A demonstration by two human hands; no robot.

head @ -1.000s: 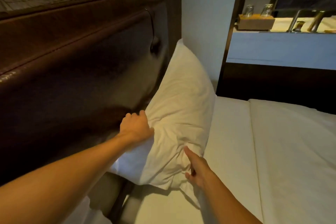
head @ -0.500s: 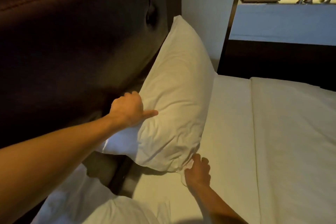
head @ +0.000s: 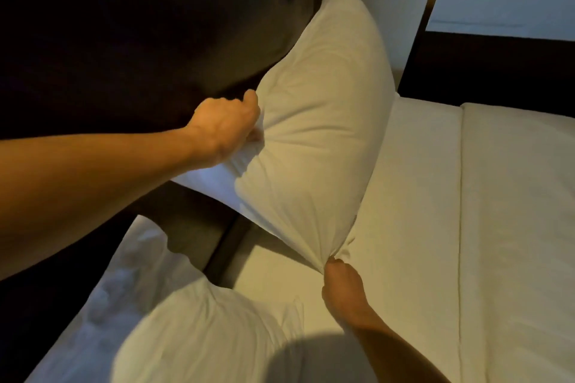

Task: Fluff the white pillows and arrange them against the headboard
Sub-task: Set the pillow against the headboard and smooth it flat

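1. White pillow [head: 320, 121] leans on the dark headboard [head: 124, 40], toward 12 o'clock.
2. Left hand [head: 222, 127] grips its edge, fingers curled closed (at 10 o'clock).
3. Right hand [head: 343, 289] pinches its lower corner at 5 o'clock.
4. A second pillow [head: 202, 336] lies at 7 o'clock.

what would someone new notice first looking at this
A white pillow stands tilted against the dark headboard at the centre of the view, pulled taut between two hands. The left hand grips its upper left edge, and the right hand pinches its lower corner just above the pale sheet. A second pillow lies in the near foreground at the bottom left.
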